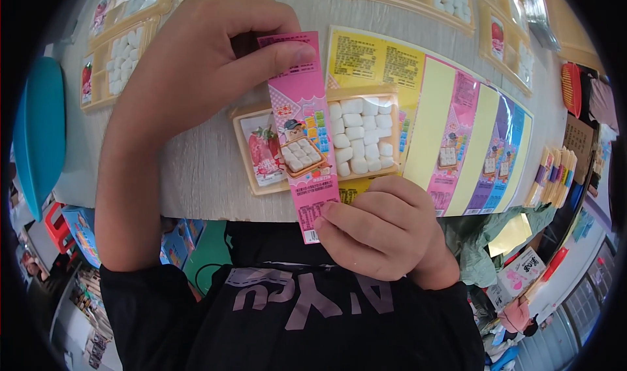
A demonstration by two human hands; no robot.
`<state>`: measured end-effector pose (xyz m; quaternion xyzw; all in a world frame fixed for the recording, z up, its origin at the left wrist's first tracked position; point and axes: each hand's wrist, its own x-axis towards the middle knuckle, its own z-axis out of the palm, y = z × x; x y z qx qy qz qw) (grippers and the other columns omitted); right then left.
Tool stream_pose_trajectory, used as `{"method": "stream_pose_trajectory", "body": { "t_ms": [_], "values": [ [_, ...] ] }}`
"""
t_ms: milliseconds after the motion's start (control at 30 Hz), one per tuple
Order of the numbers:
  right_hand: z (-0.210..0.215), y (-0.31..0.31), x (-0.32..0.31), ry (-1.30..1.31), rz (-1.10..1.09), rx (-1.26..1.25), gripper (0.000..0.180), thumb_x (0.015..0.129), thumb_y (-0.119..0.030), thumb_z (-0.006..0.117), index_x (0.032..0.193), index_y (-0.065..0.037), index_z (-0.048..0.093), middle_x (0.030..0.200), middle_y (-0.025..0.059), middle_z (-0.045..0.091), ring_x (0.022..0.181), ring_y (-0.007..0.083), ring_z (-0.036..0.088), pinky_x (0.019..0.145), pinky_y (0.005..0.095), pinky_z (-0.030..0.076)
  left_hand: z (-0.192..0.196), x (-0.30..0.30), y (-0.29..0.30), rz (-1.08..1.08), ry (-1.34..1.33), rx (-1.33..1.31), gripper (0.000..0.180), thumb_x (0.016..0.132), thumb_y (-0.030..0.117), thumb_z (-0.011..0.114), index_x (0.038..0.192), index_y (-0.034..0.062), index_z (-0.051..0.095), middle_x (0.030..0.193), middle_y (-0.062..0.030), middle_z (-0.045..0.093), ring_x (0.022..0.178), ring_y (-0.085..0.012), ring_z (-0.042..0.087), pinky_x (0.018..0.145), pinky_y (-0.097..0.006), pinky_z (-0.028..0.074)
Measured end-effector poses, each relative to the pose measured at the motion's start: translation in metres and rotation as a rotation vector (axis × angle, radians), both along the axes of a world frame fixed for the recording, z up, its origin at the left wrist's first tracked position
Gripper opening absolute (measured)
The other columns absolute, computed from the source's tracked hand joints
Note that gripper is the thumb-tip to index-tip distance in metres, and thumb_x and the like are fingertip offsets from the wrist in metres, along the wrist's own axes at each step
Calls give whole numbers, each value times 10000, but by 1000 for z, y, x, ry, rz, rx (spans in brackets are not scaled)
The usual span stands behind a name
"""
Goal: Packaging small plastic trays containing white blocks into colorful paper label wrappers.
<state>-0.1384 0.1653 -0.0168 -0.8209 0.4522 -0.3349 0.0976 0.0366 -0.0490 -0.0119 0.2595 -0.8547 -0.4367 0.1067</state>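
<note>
Label [302, 136] — pink (cartoon-printed), long, narrow

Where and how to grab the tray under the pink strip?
Likely best: pinch the tray by its left-end rim, coming from the left. That end juts out past the pink strip crossing the tray, and the left hand and right hand, at the strip's far and near ends, leave that rim exposed.
</note>
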Motion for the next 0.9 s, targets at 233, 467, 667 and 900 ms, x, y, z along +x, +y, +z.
{"method": "stream_pose_trajectory", "body": {
  "t_ms": [233, 467, 667, 900],
  "values": [
    [3, -2, -1, 16, -7, 6, 221, 657, -118, 727, 874, -156, 717, 957, -26, 668, 757, 133, 579, 661, 284, 499, 7, -5, 0, -27, -12, -74, 151, 917, 106, 718, 893, -32, 662, 777, -21, 566, 694, -81, 520, 606, -250, 406],
    [3, -2, 1, 50, -5, 6, 225, 645, -123, 727, 868, -147, 712, 942, -35, 655, 766, 135, 584, 662, 292, 496, 7, -11, 9, -67, -48, -382, 179, 898, 155, 725, 895, -7, 648, 786, -74, 578, 682, -204, 550, 622, -317, 433],
    [2, -2, 2, 62, -1, 0, 249, 634, -122, 733, 881, -141, 706, 950, -32, 652, 780, 142, 595, 660, 296, 494, -2, -9, 11, -86, 16, -648, 224, 887, 228, 716, 885, 29, 612, 791, -105, 565, 764, -320, 551, 707, -412, 434],
    [6, -5, -2, 42, 13, 3, 221, 693, -139, 811, 887, -132, 704, 963, 1, 667, 755, 170, 612, 653, 303, 487, -1, -14, 12, -96, -12, -675, 189, 883, 228, 706, 835, 71, 612, 795, -106, 583, 782, -324, 577, 708, -424, 445]
  ]
}}
